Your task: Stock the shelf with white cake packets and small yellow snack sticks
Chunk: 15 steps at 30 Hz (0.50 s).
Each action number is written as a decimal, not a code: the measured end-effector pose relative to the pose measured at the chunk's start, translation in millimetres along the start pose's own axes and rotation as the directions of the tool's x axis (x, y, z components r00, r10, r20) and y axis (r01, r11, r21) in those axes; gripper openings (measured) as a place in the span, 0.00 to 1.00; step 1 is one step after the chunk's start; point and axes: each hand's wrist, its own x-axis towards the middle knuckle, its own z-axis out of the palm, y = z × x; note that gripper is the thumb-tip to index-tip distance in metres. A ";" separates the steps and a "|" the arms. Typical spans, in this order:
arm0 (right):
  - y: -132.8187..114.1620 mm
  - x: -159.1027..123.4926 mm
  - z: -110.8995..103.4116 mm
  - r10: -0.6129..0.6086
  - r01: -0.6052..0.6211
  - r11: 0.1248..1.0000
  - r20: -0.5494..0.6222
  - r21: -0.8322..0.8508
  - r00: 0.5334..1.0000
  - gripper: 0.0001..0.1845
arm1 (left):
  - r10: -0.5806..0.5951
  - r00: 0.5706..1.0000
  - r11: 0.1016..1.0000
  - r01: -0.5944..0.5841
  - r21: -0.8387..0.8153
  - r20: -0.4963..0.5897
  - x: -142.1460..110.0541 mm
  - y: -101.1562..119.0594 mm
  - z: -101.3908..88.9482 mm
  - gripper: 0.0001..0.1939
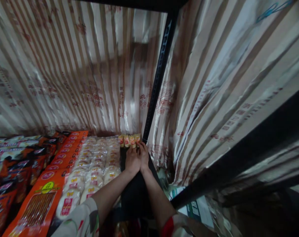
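Observation:
A short row of small yellow packets (126, 141) with red labels stands at the back of a black shelf (134, 200). My left hand (133, 162) reaches over the shelf, its fingers bent together at the front of the packets. Pressed against it on the right, my right hand (143, 154) has its fingertips on the rightmost packet, beside the black upright post. The backs of both hands hide part of the grip. Just left of the hands lie rows of clear-wrapped round white cakes (112, 172) with red and yellow labels.
Orange snack packs (44, 191) overlap in a column left of the cakes, with dark and orange bags (23, 171) farther left. A black perforated post (159, 75) rises behind my hands. Striped printed sheeting (102, 65) hangs behind; a black bar (238, 148) crosses at right.

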 end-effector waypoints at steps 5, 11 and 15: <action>-34.9 -45.9 -27.2 0.151 -0.155 0.985 0.059 0.077 0.987 0.23 | 0.004 0.999 0.998 0.000 -0.065 0.046 -52.6 8.4 -10.3 0.21; -67.9 -117.7 -54.8 0.153 -0.165 0.974 0.086 0.155 0.984 0.22 | 0.000 0.998 0.996 0.006 -0.086 0.065 -135.3 -0.2 -23.5 0.20; -91.7 -165.8 -69.5 0.125 -0.138 0.967 0.072 0.214 0.990 0.20 | 0.127 0.991 0.983 -0.120 -0.137 0.042 -191.5 -17.4 -35.1 0.21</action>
